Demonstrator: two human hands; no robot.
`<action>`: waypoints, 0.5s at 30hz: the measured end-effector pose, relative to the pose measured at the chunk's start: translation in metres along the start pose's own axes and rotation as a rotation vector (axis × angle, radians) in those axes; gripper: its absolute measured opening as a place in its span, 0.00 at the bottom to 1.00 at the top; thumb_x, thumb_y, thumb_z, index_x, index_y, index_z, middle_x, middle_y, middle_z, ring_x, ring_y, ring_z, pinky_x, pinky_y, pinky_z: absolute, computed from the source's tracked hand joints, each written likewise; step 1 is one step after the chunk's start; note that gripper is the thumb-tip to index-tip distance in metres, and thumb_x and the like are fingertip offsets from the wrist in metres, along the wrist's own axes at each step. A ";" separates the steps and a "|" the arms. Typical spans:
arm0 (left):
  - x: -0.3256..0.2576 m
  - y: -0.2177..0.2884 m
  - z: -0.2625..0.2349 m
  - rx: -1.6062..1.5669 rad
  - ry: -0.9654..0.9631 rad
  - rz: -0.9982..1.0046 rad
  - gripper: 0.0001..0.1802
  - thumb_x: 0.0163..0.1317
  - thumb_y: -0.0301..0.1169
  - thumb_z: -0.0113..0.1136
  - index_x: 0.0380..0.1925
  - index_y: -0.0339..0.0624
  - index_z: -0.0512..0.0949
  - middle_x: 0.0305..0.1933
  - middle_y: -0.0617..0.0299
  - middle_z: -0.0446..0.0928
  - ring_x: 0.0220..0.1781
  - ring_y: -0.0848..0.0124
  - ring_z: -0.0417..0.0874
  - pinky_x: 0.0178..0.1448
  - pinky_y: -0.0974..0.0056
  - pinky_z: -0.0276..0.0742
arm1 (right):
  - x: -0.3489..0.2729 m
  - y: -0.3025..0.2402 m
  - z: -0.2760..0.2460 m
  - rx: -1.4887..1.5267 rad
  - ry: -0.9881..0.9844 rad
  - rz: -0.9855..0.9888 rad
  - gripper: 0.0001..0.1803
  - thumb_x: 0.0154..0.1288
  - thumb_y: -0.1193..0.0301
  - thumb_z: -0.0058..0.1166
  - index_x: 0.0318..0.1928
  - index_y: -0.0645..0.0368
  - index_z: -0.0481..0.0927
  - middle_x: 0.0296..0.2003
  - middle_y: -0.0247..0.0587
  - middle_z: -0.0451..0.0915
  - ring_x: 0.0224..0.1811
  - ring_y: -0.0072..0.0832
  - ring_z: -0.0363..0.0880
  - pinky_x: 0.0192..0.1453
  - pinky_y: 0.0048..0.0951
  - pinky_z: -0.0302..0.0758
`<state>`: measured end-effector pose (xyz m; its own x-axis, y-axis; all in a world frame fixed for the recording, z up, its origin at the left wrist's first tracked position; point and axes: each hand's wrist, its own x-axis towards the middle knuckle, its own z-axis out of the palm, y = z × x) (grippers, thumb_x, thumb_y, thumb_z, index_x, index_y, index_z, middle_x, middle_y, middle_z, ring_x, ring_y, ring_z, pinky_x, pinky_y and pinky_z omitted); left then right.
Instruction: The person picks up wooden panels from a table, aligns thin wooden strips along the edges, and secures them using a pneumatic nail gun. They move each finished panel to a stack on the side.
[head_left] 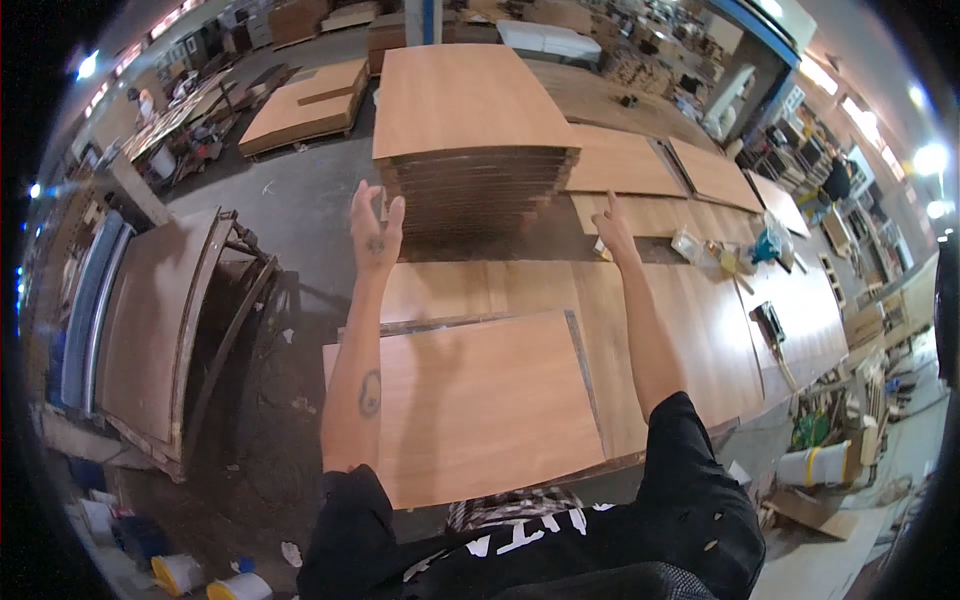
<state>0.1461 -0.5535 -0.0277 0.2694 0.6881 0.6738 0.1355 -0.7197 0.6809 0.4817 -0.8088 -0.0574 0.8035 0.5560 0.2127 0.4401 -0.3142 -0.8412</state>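
Both my arms reach forward over the workbench. My left hand (378,228) is raised with thumb and fingers apart, holding nothing, in front of the left edge of a tall stack of wood-coloured boards (470,100). My right hand (614,232) is up near the stack's right corner, its index finger stretched out and nothing visible in its grip. Below my arms, a single wood-coloured board (490,400) lies on the bench over larger wood-grain sheets (530,285). Dark strips show along its far and right edges. A small white and yellow item (602,250) lies just below my right hand.
More panels (720,175) lie beyond the bench at right. A teal tool (768,243) and a dark tool (768,322) rest at the bench's right side. Leaning boards (150,320) stand at left. A low board stack (305,105) sits farther back. Other people are in the distance.
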 end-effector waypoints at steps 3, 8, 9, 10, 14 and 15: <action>-0.029 0.012 -0.012 -0.003 0.002 -0.108 0.26 0.62 0.40 0.62 0.53 0.34 0.70 0.62 0.42 0.69 0.67 0.50 0.66 0.69 0.54 0.61 | -0.052 0.060 -0.035 -0.146 0.020 0.208 0.40 0.59 0.68 0.52 0.71 0.59 0.53 0.66 0.57 0.63 0.67 0.42 0.65 0.68 0.36 0.62; -0.060 0.083 0.049 0.007 -0.130 -0.017 0.21 0.63 0.38 0.59 0.51 0.35 0.74 0.55 0.48 0.75 0.59 0.54 0.73 0.64 0.55 0.66 | -0.165 0.237 -0.186 -0.255 0.162 0.601 0.42 0.59 0.67 0.53 0.71 0.62 0.51 0.69 0.60 0.57 0.72 0.46 0.54 0.73 0.38 0.55; -0.065 0.090 0.061 0.014 -0.156 -0.017 0.20 0.64 0.37 0.59 0.50 0.35 0.75 0.54 0.49 0.76 0.58 0.55 0.74 0.63 0.56 0.67 | -0.193 0.272 -0.209 -0.459 0.247 0.496 0.42 0.59 0.67 0.54 0.71 0.63 0.51 0.69 0.61 0.56 0.73 0.47 0.52 0.74 0.39 0.54; -0.072 0.098 0.069 0.021 -0.170 -0.021 0.19 0.64 0.38 0.59 0.49 0.35 0.75 0.53 0.50 0.76 0.57 0.57 0.74 0.63 0.57 0.68 | -0.212 0.284 -0.224 -0.457 0.237 0.568 0.42 0.59 0.66 0.54 0.70 0.65 0.51 0.69 0.62 0.55 0.73 0.48 0.52 0.75 0.40 0.53; -0.104 0.128 0.117 -0.095 -0.213 -0.021 0.17 0.66 0.36 0.58 0.48 0.34 0.76 0.49 0.54 0.77 0.53 0.63 0.76 0.61 0.61 0.69 | -0.219 0.345 -0.332 -0.527 0.278 0.662 0.42 0.57 0.67 0.55 0.69 0.68 0.53 0.66 0.68 0.57 0.71 0.56 0.53 0.73 0.44 0.55; -0.113 0.147 0.126 -0.046 -0.222 -0.006 0.16 0.66 0.35 0.57 0.47 0.34 0.76 0.48 0.55 0.77 0.52 0.64 0.77 0.61 0.62 0.69 | -0.212 0.364 -0.357 -0.553 0.276 0.663 0.42 0.55 0.68 0.56 0.68 0.68 0.53 0.64 0.73 0.57 0.69 0.60 0.54 0.72 0.47 0.56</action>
<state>0.2556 -0.7482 -0.0401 0.4725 0.6515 0.5935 0.0958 -0.7074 0.7003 0.6143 -1.3158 -0.2309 0.9969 -0.0523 -0.0590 -0.0745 -0.8688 -0.4895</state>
